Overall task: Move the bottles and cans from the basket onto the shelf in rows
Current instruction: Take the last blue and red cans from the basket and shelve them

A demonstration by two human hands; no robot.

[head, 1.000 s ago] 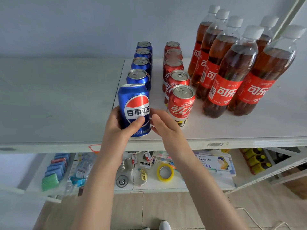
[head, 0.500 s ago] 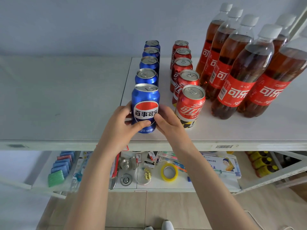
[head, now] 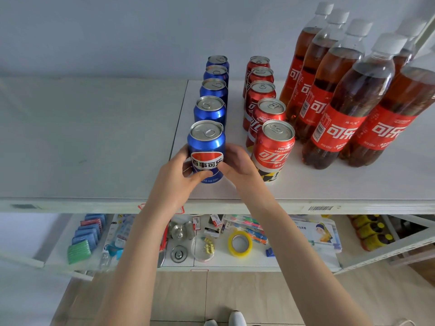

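— Where's the blue can [head: 206, 147]?
— Upright on the shelf [head: 94, 137], near its front edge. Left grip [head: 175, 177] and right grip [head: 237, 164] both curl round it. Bare shelf lies to its left; red can [head: 274, 149] stands just right.

Soft daylight, perhaps warped edges

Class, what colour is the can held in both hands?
The can is blue, with a red-white-blue logo; head view.

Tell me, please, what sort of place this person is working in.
Probably a small shop or stockroom: cans and cola bottles stand in rows on a white shelf, a barcode label marks its front edge, and a tape roll and small goods lie on the shelf below.
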